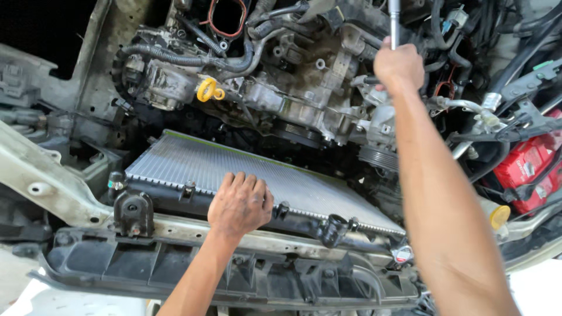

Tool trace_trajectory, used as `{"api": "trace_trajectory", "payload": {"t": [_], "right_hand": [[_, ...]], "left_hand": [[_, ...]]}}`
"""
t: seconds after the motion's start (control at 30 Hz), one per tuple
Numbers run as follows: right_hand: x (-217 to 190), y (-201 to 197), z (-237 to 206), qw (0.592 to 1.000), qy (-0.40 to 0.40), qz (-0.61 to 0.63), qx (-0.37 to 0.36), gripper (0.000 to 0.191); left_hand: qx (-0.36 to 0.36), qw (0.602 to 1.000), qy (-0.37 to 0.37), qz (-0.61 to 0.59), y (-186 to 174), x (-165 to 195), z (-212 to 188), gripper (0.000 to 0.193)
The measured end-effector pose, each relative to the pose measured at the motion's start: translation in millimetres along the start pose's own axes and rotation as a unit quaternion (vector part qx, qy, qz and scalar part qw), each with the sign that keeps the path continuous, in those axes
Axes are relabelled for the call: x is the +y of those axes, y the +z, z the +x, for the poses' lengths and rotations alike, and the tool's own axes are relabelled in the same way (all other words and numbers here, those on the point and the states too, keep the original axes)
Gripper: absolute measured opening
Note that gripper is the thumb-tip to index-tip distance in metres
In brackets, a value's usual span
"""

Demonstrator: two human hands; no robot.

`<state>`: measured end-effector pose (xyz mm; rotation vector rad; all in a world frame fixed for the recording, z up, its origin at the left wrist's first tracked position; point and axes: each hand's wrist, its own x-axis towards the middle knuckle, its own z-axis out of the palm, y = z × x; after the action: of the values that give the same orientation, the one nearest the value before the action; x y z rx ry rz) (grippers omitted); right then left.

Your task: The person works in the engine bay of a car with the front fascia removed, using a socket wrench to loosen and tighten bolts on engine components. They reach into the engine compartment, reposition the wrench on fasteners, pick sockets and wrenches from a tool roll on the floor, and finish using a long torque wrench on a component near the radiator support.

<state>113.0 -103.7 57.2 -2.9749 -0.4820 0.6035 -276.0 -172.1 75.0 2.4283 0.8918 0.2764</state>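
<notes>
I look down into a car's engine bay. My left hand [240, 203] rests palm down on the top edge of the silver finned radiator [187, 161], fingers spread, holding nothing. My right hand [398, 64] reaches far over the engine [281, 88] and is closed around a long metal tool shaft [394, 20] that runs up out of the frame. The tool's lower end is hidden behind my fist.
A yellow dipstick ring [206, 90] sticks out of the engine at left. Black hoses and wiring cross the bay. A red battery [527, 169] and a yellow cap [499, 216] sit at right. The black front support panel [234, 269] runs below the radiator.
</notes>
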Motion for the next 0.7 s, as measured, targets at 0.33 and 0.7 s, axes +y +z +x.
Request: {"api": "trace_trajectory", "payload": {"t": [0.33,0.7], "right_hand": [[42,36,33,0.924,-0.271,-0.166,0.213,0.059],[56,28,43,0.936,-0.306,-0.056,0.162,0.052]], "left_hand": [[-0.006,1.000,-0.015,-0.008,2,-1,-2,0.019],[0.008,1.000,-0.001,-0.011,4,-4,-3,0.019]]}}
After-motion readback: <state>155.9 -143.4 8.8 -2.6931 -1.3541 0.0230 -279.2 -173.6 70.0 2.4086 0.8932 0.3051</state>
